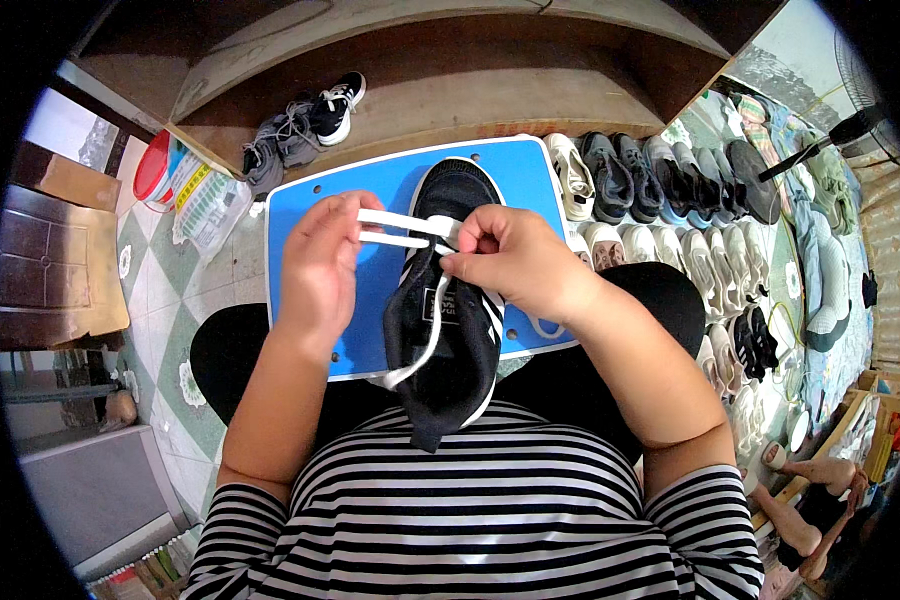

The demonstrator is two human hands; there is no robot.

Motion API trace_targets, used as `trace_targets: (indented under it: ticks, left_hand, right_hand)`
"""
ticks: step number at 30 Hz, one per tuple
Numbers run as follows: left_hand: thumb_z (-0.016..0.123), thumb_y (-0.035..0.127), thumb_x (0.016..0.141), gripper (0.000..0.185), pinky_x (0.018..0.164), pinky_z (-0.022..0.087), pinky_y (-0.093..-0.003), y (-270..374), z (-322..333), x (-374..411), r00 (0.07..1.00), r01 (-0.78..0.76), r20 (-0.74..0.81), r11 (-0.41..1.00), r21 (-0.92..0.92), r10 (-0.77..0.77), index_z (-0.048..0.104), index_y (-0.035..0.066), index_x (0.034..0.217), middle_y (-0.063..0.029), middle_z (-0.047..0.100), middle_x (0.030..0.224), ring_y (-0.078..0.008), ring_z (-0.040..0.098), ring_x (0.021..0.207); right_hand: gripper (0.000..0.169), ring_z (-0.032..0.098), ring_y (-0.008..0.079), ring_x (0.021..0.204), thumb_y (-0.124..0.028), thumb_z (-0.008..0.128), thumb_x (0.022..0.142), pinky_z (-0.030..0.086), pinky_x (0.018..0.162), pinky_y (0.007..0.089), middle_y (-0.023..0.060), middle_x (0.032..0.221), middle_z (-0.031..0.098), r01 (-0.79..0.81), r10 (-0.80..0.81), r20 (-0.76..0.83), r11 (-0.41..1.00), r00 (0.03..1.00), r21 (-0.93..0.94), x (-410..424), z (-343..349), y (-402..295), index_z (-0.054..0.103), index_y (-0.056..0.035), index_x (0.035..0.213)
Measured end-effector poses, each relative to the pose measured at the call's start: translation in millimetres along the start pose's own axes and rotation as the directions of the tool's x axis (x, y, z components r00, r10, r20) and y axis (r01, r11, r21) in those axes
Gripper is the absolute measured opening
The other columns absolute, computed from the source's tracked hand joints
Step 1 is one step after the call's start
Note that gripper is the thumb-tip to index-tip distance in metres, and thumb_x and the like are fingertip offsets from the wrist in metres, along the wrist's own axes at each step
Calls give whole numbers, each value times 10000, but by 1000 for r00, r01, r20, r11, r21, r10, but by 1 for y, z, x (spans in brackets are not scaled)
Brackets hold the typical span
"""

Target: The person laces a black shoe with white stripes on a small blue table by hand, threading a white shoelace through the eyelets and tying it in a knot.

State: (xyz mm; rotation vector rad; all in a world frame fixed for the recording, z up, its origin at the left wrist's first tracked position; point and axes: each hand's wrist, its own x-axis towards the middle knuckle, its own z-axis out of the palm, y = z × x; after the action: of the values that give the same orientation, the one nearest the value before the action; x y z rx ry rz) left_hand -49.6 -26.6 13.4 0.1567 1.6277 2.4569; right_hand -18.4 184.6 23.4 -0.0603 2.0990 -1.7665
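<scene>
A black sneaker [450, 352] with white stripes lies on a small blue table [375, 285], its toe pointing away from me and its heel near my striped shirt. My left hand [330, 259], left of the shoe, has a loop of flat white shoelace [394, 219] drawn out sideways around its fingers. Over the shoe's throat, my right hand [510, 255] pinches the lace between thumb and forefinger. One loose lace end [433, 330] trails over the shoe's opening towards the heel. The fingertips of my left hand are partly hidden.
A wooden shelf [450, 90] beyond the table holds a black sneaker [337, 109] and grey shoes [281, 142]. Rows of shoes [667, 180] stand on the floor at right, near a fan [855, 127]. Another person's legs [802, 517] show at lower right. A plastic bag [214, 210] lies left.
</scene>
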Motion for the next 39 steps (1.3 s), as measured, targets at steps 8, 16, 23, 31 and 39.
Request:
trace_targets:
  ticks: [8,16,23,31,39]
  left_hand:
    - [571,232,905,190,869,391,-347,-4,-6,-2,986,157,-51,987,-36,-159,586,42,898,-111,596,991,-196,532,957]
    - [811,239,649,729,1021,331,-403,11,33,-37,758,-649,527,363,669,385,472,52,1266,-128,493,1281,-289,447,1211]
    - [783,426,661,897,1030,334,-366,19,24,3,798,-534,602,466,706,3,396,11,1356,-132,557,1199,-234,514,1147]
    - [778,93,627,833,828,497,-322,8,28,-14,931,-209,347,614,762,-114,384,24,1358,-153,575,1147,-240,590,1020]
    - [717,69,630,895,1054,298,-370,5,10,-15,903,-155,401,755,637,-153,304,45,1424,-149,546,1224,-228,491,1157]
  right_hand:
    - [102,493,42,656,-120,665,829,367,590,168,-36,716,568,-86,47,133,949,990,303,-1,-11,3,581,-75,790]
    - [71,552,94,711,-81,655,757,415,701,205,19,749,613,-93,-2,189,865,982,493,-1,-21,8,593,-56,780]
    - [64,562,102,716,-70,636,744,423,708,206,26,752,618,-93,-57,233,807,971,583,0,-24,14,594,-40,782]
    - [77,568,113,672,-16,642,703,439,678,218,37,740,625,-110,-45,220,758,974,643,1,-16,16,607,-36,769]
    - [128,529,165,584,-64,523,740,477,651,312,50,573,512,134,-253,143,822,957,553,-14,-74,-7,434,-94,655]
